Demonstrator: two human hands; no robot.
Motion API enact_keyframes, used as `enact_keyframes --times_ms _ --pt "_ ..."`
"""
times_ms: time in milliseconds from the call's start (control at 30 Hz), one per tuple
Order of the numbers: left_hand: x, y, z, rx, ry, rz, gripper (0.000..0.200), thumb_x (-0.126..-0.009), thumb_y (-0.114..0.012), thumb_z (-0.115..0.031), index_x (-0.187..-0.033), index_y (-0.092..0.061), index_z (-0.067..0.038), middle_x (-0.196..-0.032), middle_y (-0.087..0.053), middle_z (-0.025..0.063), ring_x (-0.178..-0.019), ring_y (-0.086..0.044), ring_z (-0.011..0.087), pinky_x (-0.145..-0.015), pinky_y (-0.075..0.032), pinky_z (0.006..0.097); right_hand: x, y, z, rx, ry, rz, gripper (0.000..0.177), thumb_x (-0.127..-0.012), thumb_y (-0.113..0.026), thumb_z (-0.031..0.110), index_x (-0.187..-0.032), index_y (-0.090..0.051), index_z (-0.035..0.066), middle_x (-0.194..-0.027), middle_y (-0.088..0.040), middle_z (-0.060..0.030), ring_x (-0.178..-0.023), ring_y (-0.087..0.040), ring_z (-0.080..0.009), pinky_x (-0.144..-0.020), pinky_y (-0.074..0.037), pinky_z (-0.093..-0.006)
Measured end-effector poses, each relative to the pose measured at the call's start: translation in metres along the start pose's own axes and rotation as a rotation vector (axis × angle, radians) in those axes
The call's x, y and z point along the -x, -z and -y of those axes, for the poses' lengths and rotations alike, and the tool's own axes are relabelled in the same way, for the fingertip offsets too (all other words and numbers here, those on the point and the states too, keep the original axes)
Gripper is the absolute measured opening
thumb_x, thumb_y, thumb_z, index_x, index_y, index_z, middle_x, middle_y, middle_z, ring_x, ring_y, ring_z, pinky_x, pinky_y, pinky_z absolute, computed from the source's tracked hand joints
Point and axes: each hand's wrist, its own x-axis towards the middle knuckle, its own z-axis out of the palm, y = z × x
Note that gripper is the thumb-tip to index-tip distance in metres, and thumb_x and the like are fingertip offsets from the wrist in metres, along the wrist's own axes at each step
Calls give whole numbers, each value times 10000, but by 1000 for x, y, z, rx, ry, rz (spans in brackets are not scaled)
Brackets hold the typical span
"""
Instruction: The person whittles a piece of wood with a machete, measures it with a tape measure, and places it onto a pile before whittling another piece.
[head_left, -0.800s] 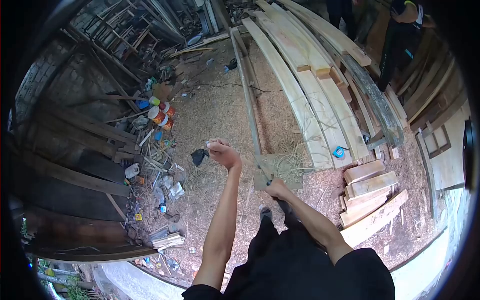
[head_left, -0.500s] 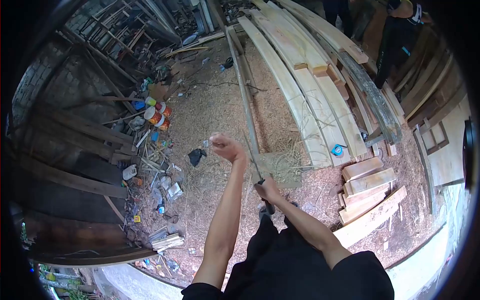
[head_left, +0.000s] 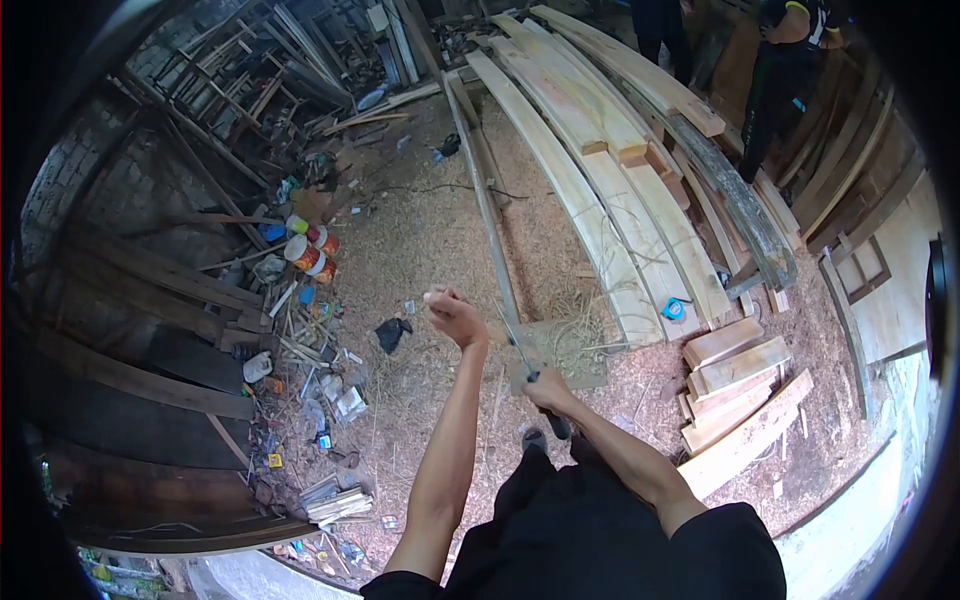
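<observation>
My right hand (head_left: 549,390) is closed around the black handle of a long, thin-bladed knife (head_left: 519,343), held in front of my body. Its narrow blade points forward and slightly left, and the handle's end sticks out below my fist. To the left and a little farther forward, my left hand (head_left: 456,316) is raised with bent wrist and curled fingers. Nothing shows sticking out of that fist. Beneath the blade, a flat board (head_left: 575,368) lies on the shavings-covered ground, with a long narrow beam (head_left: 487,205) running away from it.
Long planks (head_left: 560,180) are stacked at the right, with a blue tape measure (head_left: 675,308) on them. Short wood blocks (head_left: 738,368) lie nearer. Paint buckets (head_left: 302,252) and scattered litter stand left. Two people (head_left: 775,90) are at the far right.
Both hands have moved slightly lower and nearer to my body, the knife with the right one. The camera view has shifted a little. A person at the far right has moved an arm.
</observation>
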Motion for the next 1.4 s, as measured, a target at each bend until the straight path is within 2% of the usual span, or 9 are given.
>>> enact_keyframes --times_ms 200,433,567,667,833,1133,1233,1367,1400 --pt "7 0 -10 50 94 264 464 -919 -274 -376 -566 -327 -81 -489 -320 -1 -414 -322 91 -394 -247 242 5 -5 26 -219 200 -89 152 -668 -520 98 -596 -495 -34 -487 -498 -91 -418 -515 -173 -382 -398 -317" --pt "-14 14 11 275 159 596 378 -929 -355 -343 -665 -378 -73 -546 -395 14 -459 -373 63 -417 -280 209 -32 16 -21 8 -107 -12 205 -653 -651 130 -584 -535 -25 -529 -535 -109 -425 -522 -178 -381 -413 -325" --pt "-2 40 38 -365 -426 817 176 -903 -449 -206 -886 -472 -32 -708 -517 102 -655 -536 199 -540 -405 284 -26 37 11 -41 -29 -77 295 -691 -698 214 -606 -552 -28 -550 -558 -95 -436 -534 -152 -388 -428 -287" --pt "13 77 87 -542 -465 948 185 -867 -491 -94 -1028 -469 -4 -803 -564 147 -813 -575 254 -637 -453 318 -30 49 27 -184 87 -100 297 -721 -691 220 -626 -566 -32 -568 -577 -90 -449 -548 -133 -405 -444 -262" --pt "11 75 97 -473 -3 1041 166 -827 -519 2 -989 -489 12 -896 -602 147 -855 -606 261 -706 -478 345 -33 72 64 -174 252 -105 277 -715 -705 222 -635 -577 -10 -584 -588 -66 -501 -568 -115 -462 -465 -245" --pt "-36 31 47 -423 -114 1521 336 -784 -619 -119 -1076 -485 -20 -782 -599 161 -703 -591 266 -651 -464 348 -30 77 139 -404 503 -73 216 -708 -707 104 -757 -549 -35 -735 -585 -80 -621 -600 -168 -587 -542 -288" --pt "-38 39 7 -479 32 1361 316 -789 -610 -124 -1062 -496 -13 -772 -593 165 -692 -585 277 -654 -462 344 -39 74 142 -520 502 -67 180 -720 -687 71 -761 -553 -42 -736 -593 -94 -648 -616 -195 -603 -548 -303" --pt "-7 74 9 -605 -389 791 325 -810 -596 -142 -1086 -481 -14 -765 -591 120 -718 -594 198 -634 -477 298 -56 68 141 -632 454 -170 166 -733 -671 63 -790 -562 -48 -736 -594 -103 -628 -613 -180 -579 -552 -280" --pt "4 89 13 -649 -349 917 341 -819 -586 -144 -1108 -464 -10 -825 -588 122 -726 -593 204 -635 -480 298 -62 68 138 -677 438 -149 176 -741 -662 62 -820 -555 -53 -754 -596 -113 -633 -612 -181 -576 -555 -274"
